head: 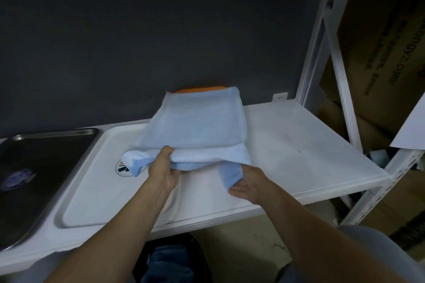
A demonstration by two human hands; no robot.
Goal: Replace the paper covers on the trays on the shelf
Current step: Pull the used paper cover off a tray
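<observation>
Head view: left hand point(164, 165) pinches the near edge of the blue towel stack point(197, 122), thumb on top. Right hand point(249, 187) sits palm-up under its near right corner. Fingers are hidden by cloth, so I can't tell its grip. The stack's long axis runs from the hands to the shelf's point(299, 156) back edge, over an orange item point(200, 89). The paper cover point(96, 181) lies in its tray point(60, 218) towards the shelf's front left, partly under the stack, nearer the left hand. The steel tray point(46, 158) beyond it is bare. Likely the stack has to clear first.
</observation>
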